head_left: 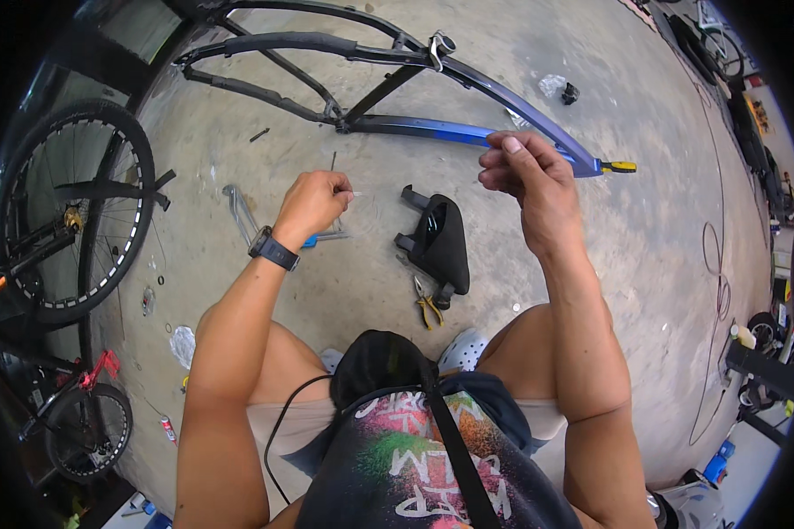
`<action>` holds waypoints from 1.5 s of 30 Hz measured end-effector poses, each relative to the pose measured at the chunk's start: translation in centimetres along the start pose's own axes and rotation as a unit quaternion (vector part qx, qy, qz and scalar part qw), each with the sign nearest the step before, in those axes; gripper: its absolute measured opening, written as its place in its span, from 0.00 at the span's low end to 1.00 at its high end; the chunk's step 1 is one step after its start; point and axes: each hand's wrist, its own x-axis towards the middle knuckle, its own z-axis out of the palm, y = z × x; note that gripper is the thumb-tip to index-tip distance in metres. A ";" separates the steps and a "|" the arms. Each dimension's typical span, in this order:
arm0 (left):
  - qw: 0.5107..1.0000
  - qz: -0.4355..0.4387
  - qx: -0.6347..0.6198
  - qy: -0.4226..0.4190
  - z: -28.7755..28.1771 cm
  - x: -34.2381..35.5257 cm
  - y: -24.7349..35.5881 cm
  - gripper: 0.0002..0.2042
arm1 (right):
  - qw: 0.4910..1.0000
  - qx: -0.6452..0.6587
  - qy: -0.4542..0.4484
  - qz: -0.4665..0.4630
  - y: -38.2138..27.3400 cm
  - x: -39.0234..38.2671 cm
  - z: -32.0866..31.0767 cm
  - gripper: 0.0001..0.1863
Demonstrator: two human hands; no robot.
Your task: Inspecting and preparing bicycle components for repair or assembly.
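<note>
My left hand (313,207) is raised over the floor, thumb and fingertips pinched on a small whitish piece too fine to name. A thin dark rod stands out just beyond its knuckles; whether the hand holds it I cannot tell. My right hand (538,176) is up in front of the bicycle frame's blue tube, thumb pressed to curled fingers; anything between them is too small to make out. The bare bicycle frame (415,125), black and blue, lies beyond both hands. Between them on the floor are a black triangular bag (445,247) with straps and yellow-handled pliers (429,310).
A grey metal tool frame (238,210) lies partly behind my left wrist. A yellow-black handle (622,167) sticks out of the bicycle frame's right end. A bicycle wheel (141,207) stands at left. Crumpled foil (183,346) and a cable (715,264) lie on the floor.
</note>
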 end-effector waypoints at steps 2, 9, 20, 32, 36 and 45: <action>0.999 -0.009 0.033 -0.001 0.5 0.3 0.6 0.06 | 1.000 0.005 -0.004 0.000 0.0 0.1 -0.3 0.14; 0.999 0.007 0.046 -0.007 2.8 1.6 0.5 0.06 | 1.000 0.013 0.010 0.001 0.2 0.6 -2.0 0.13; 0.992 0.057 0.102 0.050 17.6 3.3 -0.3 0.08 | 1.000 0.025 -0.007 -0.009 1.2 2.1 -2.3 0.13; 0.997 0.054 -0.030 0.035 28.0 7.1 -0.5 0.07 | 0.997 0.048 -0.034 -0.041 0.7 2.1 -0.8 0.12; 0.992 -0.103 -0.057 -0.052 27.6 7.8 0.7 0.09 | 0.998 0.008 -0.054 -0.020 0.8 1.9 -1.7 0.12; 0.974 0.046 0.223 -0.015 31.0 8.8 -1.6 0.11 | 0.998 0.002 -0.064 -0.021 0.5 1.1 -1.9 0.12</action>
